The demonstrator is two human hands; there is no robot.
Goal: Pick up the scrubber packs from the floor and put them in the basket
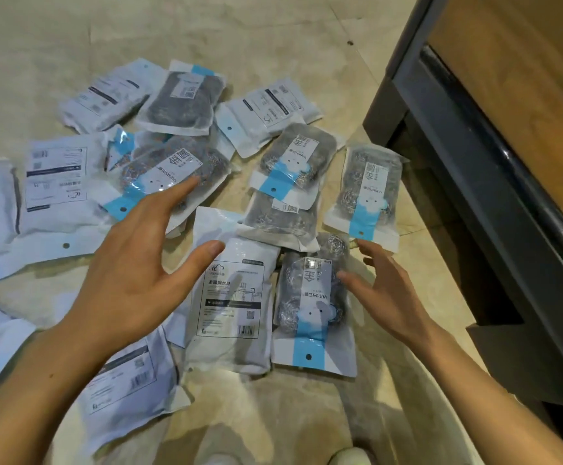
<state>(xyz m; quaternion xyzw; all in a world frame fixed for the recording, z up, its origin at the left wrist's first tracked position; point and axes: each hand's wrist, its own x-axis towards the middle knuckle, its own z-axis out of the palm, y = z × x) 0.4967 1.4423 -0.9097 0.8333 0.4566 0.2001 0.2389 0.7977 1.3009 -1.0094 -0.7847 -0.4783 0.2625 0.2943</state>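
Observation:
Several scrubber packs lie scattered on the beige floor, white and blue pouches with steel wool inside. My left hand (132, 273) hovers with its fingers spread above a face-down white pack (236, 303) and a face-up pack (159, 176). My right hand (384, 297) reaches forward with straight fingers. Its thumb is close to a blue-striped pack (310, 297), and its fingertips are near the lower edge of another pack (367, 193). Neither hand holds anything. A pale curved rim (447, 417) at the bottom right may be the basket; I cannot tell.
A dark cabinet or furniture base (474, 196) with a wooden panel stands along the right side. More packs (55, 182) spread to the left and far side. The tip of a light shoe (350, 457) shows at the bottom edge.

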